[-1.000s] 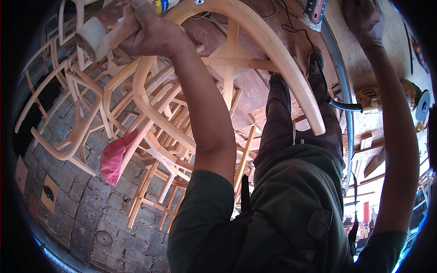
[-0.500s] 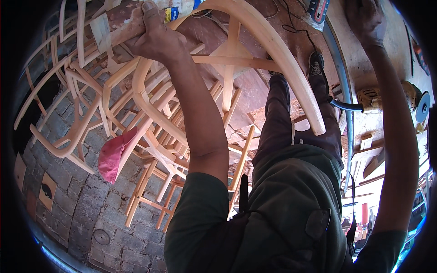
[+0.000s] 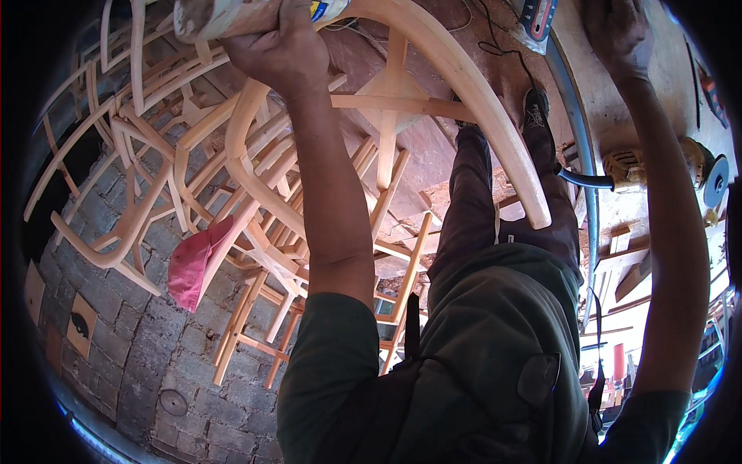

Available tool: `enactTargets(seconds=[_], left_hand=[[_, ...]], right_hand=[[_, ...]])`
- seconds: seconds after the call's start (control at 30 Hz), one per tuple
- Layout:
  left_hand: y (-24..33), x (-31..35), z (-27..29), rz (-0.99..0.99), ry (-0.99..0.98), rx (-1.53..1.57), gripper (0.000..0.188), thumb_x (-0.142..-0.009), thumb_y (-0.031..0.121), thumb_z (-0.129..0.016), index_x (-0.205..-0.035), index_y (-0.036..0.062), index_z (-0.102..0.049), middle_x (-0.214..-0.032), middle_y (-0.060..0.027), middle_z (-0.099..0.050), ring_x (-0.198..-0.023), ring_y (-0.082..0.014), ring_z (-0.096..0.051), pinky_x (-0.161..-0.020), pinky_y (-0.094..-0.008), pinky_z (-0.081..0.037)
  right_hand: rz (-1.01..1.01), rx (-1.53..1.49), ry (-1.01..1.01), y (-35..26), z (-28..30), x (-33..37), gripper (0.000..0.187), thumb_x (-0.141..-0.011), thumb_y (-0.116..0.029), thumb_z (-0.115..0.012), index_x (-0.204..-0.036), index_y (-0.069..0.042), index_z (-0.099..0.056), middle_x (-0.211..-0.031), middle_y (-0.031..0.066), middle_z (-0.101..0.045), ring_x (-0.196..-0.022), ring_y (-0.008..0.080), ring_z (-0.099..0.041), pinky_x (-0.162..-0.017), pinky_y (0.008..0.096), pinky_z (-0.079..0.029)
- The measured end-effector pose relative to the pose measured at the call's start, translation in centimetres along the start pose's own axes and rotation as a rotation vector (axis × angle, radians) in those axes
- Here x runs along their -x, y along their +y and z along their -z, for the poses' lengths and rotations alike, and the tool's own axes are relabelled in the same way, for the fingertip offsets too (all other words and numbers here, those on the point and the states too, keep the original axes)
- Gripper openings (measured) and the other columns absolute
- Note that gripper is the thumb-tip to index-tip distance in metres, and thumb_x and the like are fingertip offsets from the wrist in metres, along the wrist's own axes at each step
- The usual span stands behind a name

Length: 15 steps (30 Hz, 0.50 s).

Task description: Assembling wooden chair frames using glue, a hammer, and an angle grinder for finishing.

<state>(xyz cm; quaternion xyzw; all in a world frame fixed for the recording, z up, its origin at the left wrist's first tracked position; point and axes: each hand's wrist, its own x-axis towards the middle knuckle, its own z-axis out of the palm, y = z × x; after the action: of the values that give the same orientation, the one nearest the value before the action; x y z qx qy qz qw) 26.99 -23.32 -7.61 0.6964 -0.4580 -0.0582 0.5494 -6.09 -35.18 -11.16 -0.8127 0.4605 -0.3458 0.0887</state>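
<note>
Left hand [image 3: 284, 58]: head view; closed round a dusty bottle [image 3: 220, 19], thumb over its upper side.
Bottle: near level, at the view's upper edge; blue-yellow label by the fingers; just beside the top of the bent rail [image 3: 471, 85]. Touching or not, cannot tell.
Rail: bare wood, curving down to the right; lower end in front of the legs [image 3: 468, 201].
Right hand [image 3: 622, 42]: at the bench [image 3: 614, 116], in from its left edge; fingers reach the dark rim. Spread or pinching, cannot tell.
Grinder [image 3: 626, 168]: near the bench's left edge, black end crossing it; disc [image 3: 718, 182] away from that edge.
Chair frames [image 3: 108, 261]: piled, left side.
Cap [image 3: 197, 263]: pink, hung on a frame.
</note>
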Motion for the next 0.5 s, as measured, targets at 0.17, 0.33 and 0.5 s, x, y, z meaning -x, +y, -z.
enactTargets(seconds=[0.17, 0.33, 0.5], left_hand=[[2.3, -3.4, -0.9, 0.187, -0.289, 0.053, 0.031, -0.083, -0.001, -0.076, -0.111, -0.0033, -0.061, -0.1, -0.0122, -0.072, -0.087, -0.0161, -0.069, -0.076, -0.0274, -0.055], [2.1, -5.9, 2.7, 0.106, -0.123, 0.124, 0.02, -0.084, -0.008, -0.068, -0.103, -0.0103, -0.064, -0.101, -0.015, -0.068, -0.085, -0.0168, -0.069, -0.071, -0.0272, -0.06], [1.0, -5.7, 1.9, 0.233, 0.116, 0.454, 0.017, -0.084, -0.009, -0.068, -0.101, -0.0086, -0.064, -0.1, -0.015, -0.069, -0.088, -0.0174, -0.068, -0.072, -0.0269, -0.06]], right_hand=[[-0.005, -0.015, -0.002, 0.5, 0.3, 0.1, 0.006, -0.088, -0.002, -0.06, -0.093, -0.001, -0.057, -0.083, 0.0179, -0.052, -0.074, 0.0373, -0.055, -0.066, 0.0431, -0.045], [-0.022, -0.03, 0.009, -0.1, -0.1, -0.2, 0.006, -0.088, -0.002, -0.06, -0.093, -0.001, -0.057, -0.084, 0.0185, -0.053, -0.074, 0.0386, -0.055, -0.066, 0.0438, -0.046], [-0.038, -0.048, 0.0, -0.4, 0.1, 0.1, 0.007, -0.087, 0.0, -0.06, -0.093, -0.002, -0.057, -0.084, 0.0184, -0.053, -0.073, 0.0397, -0.056, -0.064, 0.0445, -0.046]])
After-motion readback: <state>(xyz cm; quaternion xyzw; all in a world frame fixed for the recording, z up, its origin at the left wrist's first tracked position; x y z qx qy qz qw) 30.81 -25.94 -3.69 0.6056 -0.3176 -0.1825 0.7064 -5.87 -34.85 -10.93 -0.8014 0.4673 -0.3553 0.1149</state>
